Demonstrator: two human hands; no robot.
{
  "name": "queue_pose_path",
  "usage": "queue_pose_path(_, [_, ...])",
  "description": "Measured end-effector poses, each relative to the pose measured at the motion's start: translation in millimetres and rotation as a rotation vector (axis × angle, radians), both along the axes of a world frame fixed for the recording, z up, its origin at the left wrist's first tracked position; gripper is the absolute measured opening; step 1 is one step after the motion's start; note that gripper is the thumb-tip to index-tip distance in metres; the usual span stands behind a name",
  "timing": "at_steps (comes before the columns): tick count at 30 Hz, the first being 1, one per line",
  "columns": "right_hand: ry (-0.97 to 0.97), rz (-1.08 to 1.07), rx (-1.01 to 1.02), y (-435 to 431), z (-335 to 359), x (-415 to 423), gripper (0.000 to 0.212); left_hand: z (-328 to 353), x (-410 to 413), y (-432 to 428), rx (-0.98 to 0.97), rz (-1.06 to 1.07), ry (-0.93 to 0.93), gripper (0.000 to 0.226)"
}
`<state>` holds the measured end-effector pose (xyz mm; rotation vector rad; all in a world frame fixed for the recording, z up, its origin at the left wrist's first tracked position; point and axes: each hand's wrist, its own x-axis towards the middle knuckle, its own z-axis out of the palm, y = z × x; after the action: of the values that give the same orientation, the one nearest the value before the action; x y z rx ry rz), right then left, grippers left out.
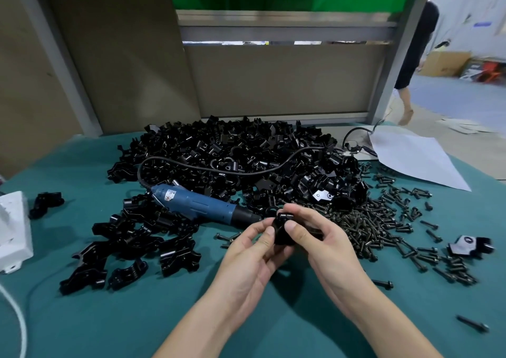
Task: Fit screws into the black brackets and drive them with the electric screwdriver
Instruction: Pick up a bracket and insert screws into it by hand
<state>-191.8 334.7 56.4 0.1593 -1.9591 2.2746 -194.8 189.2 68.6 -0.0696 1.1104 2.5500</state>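
Observation:
Both hands hold one small black bracket (282,227) above the green table (137,316). My left hand (253,251) pinches its left side with thumb and fingers. My right hand (315,237) grips its right side, thumb on the front. The blue electric screwdriver (197,203) lies on the table just left of the hands, tip pointing at them, its black cord (219,169) looping over a big heap of black brackets (232,152). A spread of dark screws (383,220) lies right of the hands. Whether a screw sits in the held bracket is hidden.
A smaller group of brackets (131,245) lies at the left front. A white box (13,226) stands at the left edge, a white sheet (419,158) at the back right. Single screws (472,324) lie at the right front. A person (413,56) walks beyond the bench.

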Motion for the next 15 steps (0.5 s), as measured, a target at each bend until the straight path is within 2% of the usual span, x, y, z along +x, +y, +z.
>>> queue_pose_path(7, [0.028, -0.010, 0.029, 1.8, 0.8, -0.1, 0.057, -1.5, 0.0, 0.9, -0.030, -0.028, 0.044, 0.029])
queue_pose_path(12, [0.052, -0.046, 0.116, 3.0, 4.3, 1.7, 0.039, -6.4, -1.4, 1.7, -0.017, -0.033, 0.077, 0.045])
queue_pose_path(15, [0.029, -0.050, 0.060, 2.6, 7.0, 2.6, 0.040, -8.1, -1.4, 2.4, -0.115, -0.025, 0.137, 0.039])
